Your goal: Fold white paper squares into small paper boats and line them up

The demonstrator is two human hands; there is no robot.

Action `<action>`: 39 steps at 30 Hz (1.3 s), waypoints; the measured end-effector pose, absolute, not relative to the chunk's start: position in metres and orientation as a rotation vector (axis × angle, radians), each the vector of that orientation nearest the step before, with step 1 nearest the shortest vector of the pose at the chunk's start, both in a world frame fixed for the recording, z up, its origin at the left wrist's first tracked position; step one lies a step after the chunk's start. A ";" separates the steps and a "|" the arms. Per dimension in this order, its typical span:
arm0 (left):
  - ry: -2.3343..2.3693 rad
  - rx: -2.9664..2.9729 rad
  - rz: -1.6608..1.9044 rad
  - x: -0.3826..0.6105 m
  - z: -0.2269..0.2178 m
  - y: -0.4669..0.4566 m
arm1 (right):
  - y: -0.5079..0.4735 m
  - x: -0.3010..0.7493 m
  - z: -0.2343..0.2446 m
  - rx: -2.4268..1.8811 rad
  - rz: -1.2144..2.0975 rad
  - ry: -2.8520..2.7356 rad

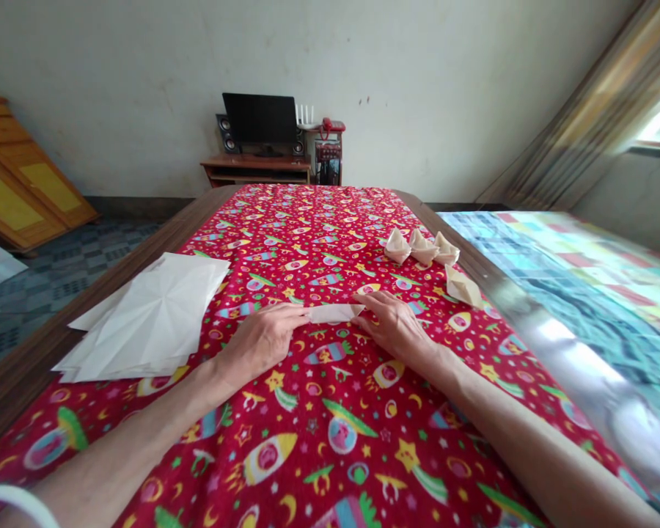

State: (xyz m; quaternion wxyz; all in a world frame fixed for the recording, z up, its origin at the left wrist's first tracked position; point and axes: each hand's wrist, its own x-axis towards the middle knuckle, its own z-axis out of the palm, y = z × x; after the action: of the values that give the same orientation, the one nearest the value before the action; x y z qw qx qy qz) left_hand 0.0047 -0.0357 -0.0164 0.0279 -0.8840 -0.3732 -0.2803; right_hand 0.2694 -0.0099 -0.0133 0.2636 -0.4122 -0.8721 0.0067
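A narrow folded strip of white paper (333, 314) lies across the middle of the red patterned cloth. Its left end is pinched in the fingers of my left hand (269, 334). At the other end, my right hand (393, 323) grips the strip between thumb and fingers. To the left rests a fanned stack of white paper sheets (148, 323), the top one marked with creases that meet near its middle. Several folded paper shapes (422, 248) sit at the right, and one of them (462, 286) lies nearer to my right hand.
The red cloth (313, 433) covers most of a dark wooden table (159, 238). Beyond it, a monitor (261, 121) with speakers stands on a small desk (253, 165) by the wall. A bed (594, 293) is at the right, a wooden cabinet (30, 172) at the left.
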 end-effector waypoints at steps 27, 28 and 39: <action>-1.584 -2.703 -1.320 0.012 -0.010 -0.033 | -0.011 0.274 0.000 -0.947 0.211 -2.405; -1.590 -2.696 -1.336 0.012 -0.009 -0.034 | -0.011 0.275 0.000 -0.945 0.225 -2.399; -1.606 -2.660 -1.474 0.014 -0.006 -0.036 | -0.011 0.275 -0.001 -1.018 0.168 -2.398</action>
State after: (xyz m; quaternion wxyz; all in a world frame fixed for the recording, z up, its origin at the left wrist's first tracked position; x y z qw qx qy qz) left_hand 0.0142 -0.0362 -0.0061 -0.1483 -0.7649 -0.4617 -0.4239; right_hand 0.2752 -0.0110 -0.0013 0.2622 -0.3763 -0.8865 0.0620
